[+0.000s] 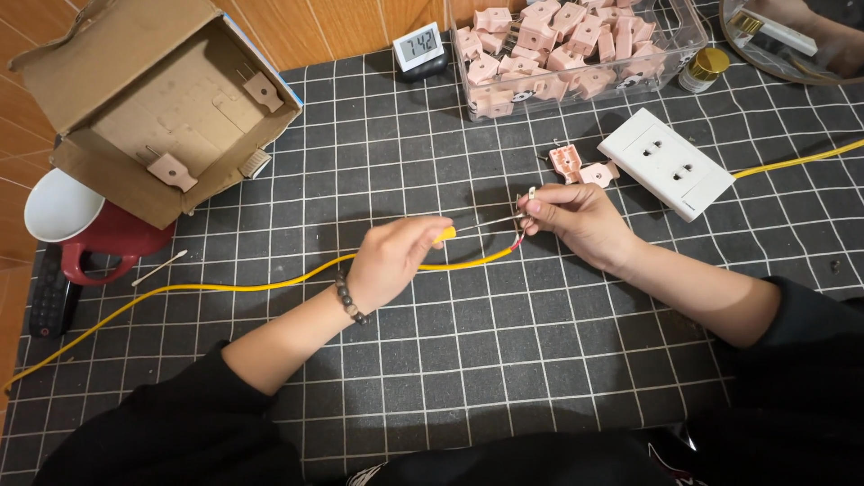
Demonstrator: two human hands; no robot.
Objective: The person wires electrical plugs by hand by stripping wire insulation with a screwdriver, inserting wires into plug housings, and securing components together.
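1. My left hand is curled shut around a screwdriver, of which only the yellow handle end pokes out past my fingers; its thin metal shaft runs right toward my other hand.
2. My right hand is pinched tight: thumb and fingertips nip a small metal terminal at the stripped end of the yellow cable.
3. The cable lies on the surface, a dark mat with a white grid, running from the far left edge under my left hand and up to my right fingertips, where a short red bit shows.
4. Just beyond my right hand lie two pink plug halves, close together on the mat.
5. Right of them sits a white double socket with its own yellow lead going off to the right.
6. At the top, a clear plastic tub is heaped with more pink plug parts.
7. A small digital clock stands left of the tub.
8. At upper left an open cardboard box lies tipped on its side with a few plug pieces inside, and a red mug sits just below it.
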